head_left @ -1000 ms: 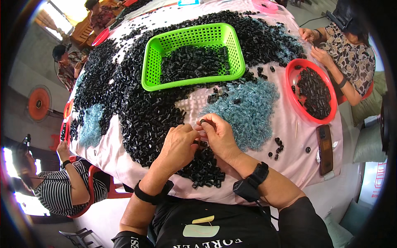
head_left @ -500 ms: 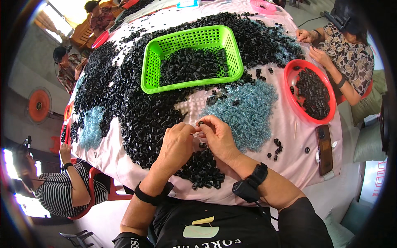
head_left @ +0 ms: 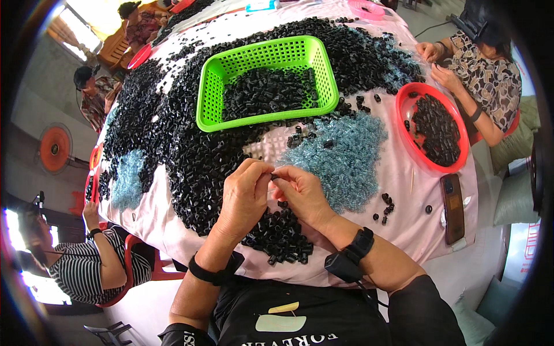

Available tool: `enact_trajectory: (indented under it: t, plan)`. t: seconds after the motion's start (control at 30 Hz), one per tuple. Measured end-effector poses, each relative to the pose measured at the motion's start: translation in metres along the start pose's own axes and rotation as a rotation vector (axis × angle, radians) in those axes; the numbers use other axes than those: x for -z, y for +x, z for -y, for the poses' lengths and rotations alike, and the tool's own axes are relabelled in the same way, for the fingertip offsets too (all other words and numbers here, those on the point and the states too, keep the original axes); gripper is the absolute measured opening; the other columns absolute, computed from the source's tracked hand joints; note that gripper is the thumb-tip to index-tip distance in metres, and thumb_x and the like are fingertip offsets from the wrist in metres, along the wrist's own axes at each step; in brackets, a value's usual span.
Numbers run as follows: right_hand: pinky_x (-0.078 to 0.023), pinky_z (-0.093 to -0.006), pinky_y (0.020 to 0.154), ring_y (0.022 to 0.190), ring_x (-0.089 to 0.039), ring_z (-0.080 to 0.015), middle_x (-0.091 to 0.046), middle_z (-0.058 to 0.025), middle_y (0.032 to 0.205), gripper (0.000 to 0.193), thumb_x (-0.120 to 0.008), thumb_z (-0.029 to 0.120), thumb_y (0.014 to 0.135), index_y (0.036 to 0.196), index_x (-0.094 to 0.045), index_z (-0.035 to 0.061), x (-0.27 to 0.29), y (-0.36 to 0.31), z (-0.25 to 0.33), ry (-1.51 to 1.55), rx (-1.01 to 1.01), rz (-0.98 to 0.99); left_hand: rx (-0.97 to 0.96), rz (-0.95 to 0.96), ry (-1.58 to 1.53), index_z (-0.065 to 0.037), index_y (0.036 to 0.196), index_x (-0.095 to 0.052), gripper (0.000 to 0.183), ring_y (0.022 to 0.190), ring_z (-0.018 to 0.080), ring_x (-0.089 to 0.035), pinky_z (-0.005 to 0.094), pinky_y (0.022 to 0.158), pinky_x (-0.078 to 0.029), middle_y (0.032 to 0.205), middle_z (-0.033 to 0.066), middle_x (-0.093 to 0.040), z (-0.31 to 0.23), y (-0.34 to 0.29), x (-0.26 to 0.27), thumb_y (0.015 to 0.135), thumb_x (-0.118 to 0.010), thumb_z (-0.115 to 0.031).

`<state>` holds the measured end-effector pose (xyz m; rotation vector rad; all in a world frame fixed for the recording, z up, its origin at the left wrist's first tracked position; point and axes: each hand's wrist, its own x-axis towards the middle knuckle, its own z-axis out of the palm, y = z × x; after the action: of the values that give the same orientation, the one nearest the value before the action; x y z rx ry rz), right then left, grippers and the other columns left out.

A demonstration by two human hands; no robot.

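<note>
Over the near part of the table my left hand [head_left: 245, 190] and my right hand [head_left: 301, 195] meet at the fingertips. Pinched between them is a small black plastic piece [head_left: 274, 177], partly covered by the fingers. Whether a second tiny part is in the grip, I cannot tell. Just beyond my right hand lies a heap of small clear-blue coiled pieces [head_left: 340, 161]. Loose black plastic pieces [head_left: 280, 237] are piled under my wrists, and a larger black heap [head_left: 199, 173] spreads to the left of my left hand.
A green slotted basket [head_left: 268, 122] with black pieces stands beyond my hands. At the right are a red basin [head_left: 404, 138] of black pieces and a phone [head_left: 453, 210]. Another person's hands [head_left: 435, 60] work at the right edge; other people sit along the left, near an orange fan [head_left: 55, 149].
My fingertips have come closer together around the black piece. It showed at my right fingertips before and now sits lower, between both hands. My left hand has turned slightly.
</note>
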<state>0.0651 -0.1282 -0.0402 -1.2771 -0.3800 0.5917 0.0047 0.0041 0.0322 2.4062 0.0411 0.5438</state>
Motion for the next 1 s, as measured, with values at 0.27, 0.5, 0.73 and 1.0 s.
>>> enact_trajectory:
  t: [0.27, 0.5, 0.73, 1.0]
  plan:
    - [-0.055, -0.0235, 0.065, 0.074, -0.069, -0.0096, -0.071, -0.0032, 0.088, 0.014, -0.061, 0.009, 0.1, 0.109, -0.068, 0.0004, 0.001, 0.0, 0.001, 0.088, -0.035, 0.057, -0.06, 0.011, 0.051, 0.001, 0.096, -0.069, 0.011, 0.081, 0.0291, -0.071, 0.0338, 0.072, -0.056, 0.09, 0.0134, -0.071, 0.003, 0.001, -0.001, 0.087, -0.067, 0.005]
    - [-0.054, -0.0218, 0.066, 0.078, -0.068, -0.0095, -0.071, -0.0029, 0.091, 0.013, -0.06, 0.009, 0.102, 0.109, -0.068, 0.0015, 0.002, -0.002, 0.007, 0.259, -0.12, 0.071, -0.104, -0.058, 0.082, 0.0, 0.1, -0.07, 0.016, 0.08, 0.0307, -0.07, 0.036, 0.071, -0.056, 0.088, 0.0144, -0.071, -0.001, -0.004, -0.005, 0.084, -0.07, 0.005]
    - [-0.056, -0.0228, 0.07, 0.082, -0.068, -0.0086, -0.071, -0.0024, 0.093, 0.015, -0.061, 0.012, 0.102, 0.111, -0.069, 0.0026, 0.004, -0.003, 0.01, 0.283, -0.148, 0.079, -0.142, -0.134, 0.124, -0.001, 0.1, -0.07, 0.016, 0.075, 0.0302, -0.068, 0.0366, 0.067, -0.055, 0.082, 0.0138, -0.069, -0.004, -0.003, -0.01, 0.085, -0.07, 0.006]
    - [-0.057, -0.0224, 0.07, 0.084, -0.068, -0.0083, -0.071, -0.0025, 0.094, 0.016, -0.06, 0.013, 0.103, 0.111, -0.068, 0.0021, 0.005, -0.003, 0.007, 0.314, -0.142, 0.08, -0.143, -0.147, 0.122, 0.0, 0.1, -0.07, 0.015, 0.074, 0.0295, -0.067, 0.0366, 0.066, -0.054, 0.082, 0.0135, -0.068, -0.005, -0.004, -0.013, 0.086, -0.069, 0.006]
